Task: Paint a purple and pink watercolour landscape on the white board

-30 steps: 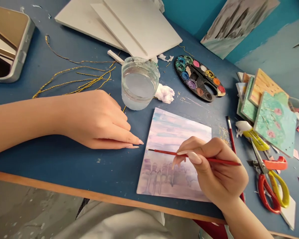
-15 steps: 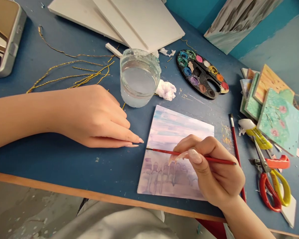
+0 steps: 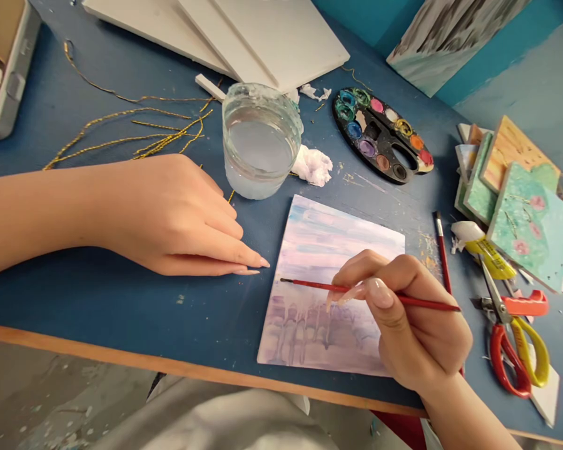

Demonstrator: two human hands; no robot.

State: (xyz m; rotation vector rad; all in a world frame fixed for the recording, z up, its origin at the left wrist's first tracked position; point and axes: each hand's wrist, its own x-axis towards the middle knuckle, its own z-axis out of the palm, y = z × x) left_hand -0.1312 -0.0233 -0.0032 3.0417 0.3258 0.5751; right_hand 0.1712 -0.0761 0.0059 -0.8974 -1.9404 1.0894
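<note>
My right hand (image 3: 413,319) pinches a thin red paintbrush (image 3: 309,285), its dark tip over the left part of a small square canvas (image 3: 342,231). Pale pink, blue and violet streaks cover the canvas, with drip-like marks lower down. My left hand (image 3: 182,219) rests on the blue table just left of the canvas, palm down, fingers pressed together; nothing shows in it. A glass jar of cloudy water (image 3: 263,147) stands beyond the left hand. The oval black paint palette (image 3: 380,134) lies behind the canvas.
Crumpled white tissue (image 3: 313,165) lies beside the jar. Gold cords (image 3: 164,140) and blank canvases (image 3: 281,37) are farther back. At right are another brush (image 3: 442,250), scissors (image 3: 500,312), a yellow tube (image 3: 492,256) and small painted canvases (image 3: 530,219). A metal case (image 3: 12,81) sits at far left.
My right hand and the brush have shifted slightly right, the tip moving inward from the canvas's left edge. My left hand stays nearly still. The view has shifted a little.
</note>
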